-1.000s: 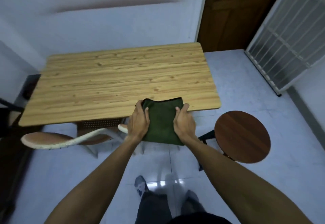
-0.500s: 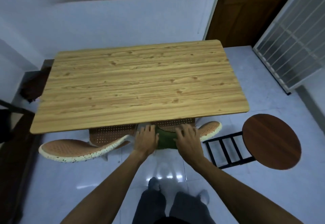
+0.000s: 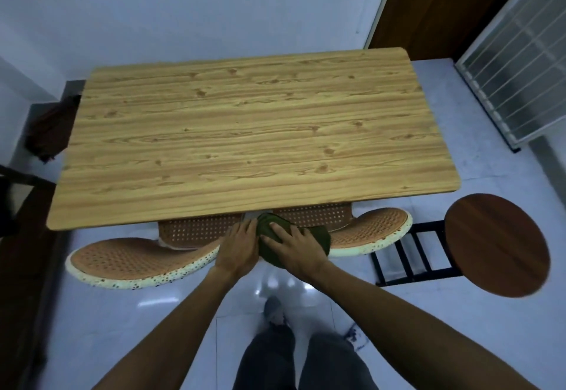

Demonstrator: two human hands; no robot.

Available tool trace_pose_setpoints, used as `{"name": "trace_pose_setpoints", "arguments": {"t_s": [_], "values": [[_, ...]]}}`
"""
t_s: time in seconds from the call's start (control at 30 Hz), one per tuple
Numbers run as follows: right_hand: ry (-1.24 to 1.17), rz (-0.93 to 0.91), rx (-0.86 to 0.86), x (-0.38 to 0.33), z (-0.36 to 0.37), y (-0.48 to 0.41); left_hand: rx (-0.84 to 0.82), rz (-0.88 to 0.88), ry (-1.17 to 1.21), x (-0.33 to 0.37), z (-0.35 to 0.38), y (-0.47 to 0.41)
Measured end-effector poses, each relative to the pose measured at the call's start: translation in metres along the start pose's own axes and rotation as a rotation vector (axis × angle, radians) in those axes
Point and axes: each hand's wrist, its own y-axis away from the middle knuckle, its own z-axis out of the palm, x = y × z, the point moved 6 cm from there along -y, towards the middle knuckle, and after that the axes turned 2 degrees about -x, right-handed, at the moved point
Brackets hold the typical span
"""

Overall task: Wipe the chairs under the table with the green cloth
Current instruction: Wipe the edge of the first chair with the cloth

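Observation:
Two woven orange-brown chairs with speckled pale rims are pushed under the wooden table (image 3: 245, 132): the left chair (image 3: 131, 258) and the right chair (image 3: 373, 227). The dark green cloth (image 3: 318, 236) lies bunched between them at the table's near edge, draped onto the right chair's backrest. My right hand (image 3: 294, 245) presses flat on top of the cloth. My left hand (image 3: 239, 245) rests beside it on the left chair's backrest end and touches the cloth's left edge. Part of the cloth is hidden under my right hand.
A round dark wooden stool (image 3: 496, 242) with a black frame stands on the right. A brown door (image 3: 453, 6) and a white wire rack (image 3: 520, 62) stand at the back right. Dark furniture (image 3: 18, 193) lines the left wall. My legs (image 3: 303, 356) stand on glossy floor tiles.
Both hands carried the green cloth down off the table edge onto the chair backs. My right hand has now spread flat over the cloth, which has shifted toward the right chair.

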Motion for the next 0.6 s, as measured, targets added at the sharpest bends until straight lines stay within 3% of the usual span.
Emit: {"name": "trace_pose_setpoints", "arguments": {"t_s": [0.17,0.3,0.6], "values": [[0.04,0.157,-0.121,-0.017,-0.012,-0.053,-0.003,0.028,-0.107,0.001,-0.001,-0.003],[0.13,0.173,-0.26,-0.025,-0.014,-0.08,0.027,0.04,-0.114,-0.01,-0.009,-0.001],[-0.049,0.1,0.195,0.005,0.006,0.014,-0.007,0.104,-0.056,-0.002,-0.016,0.014]]}}
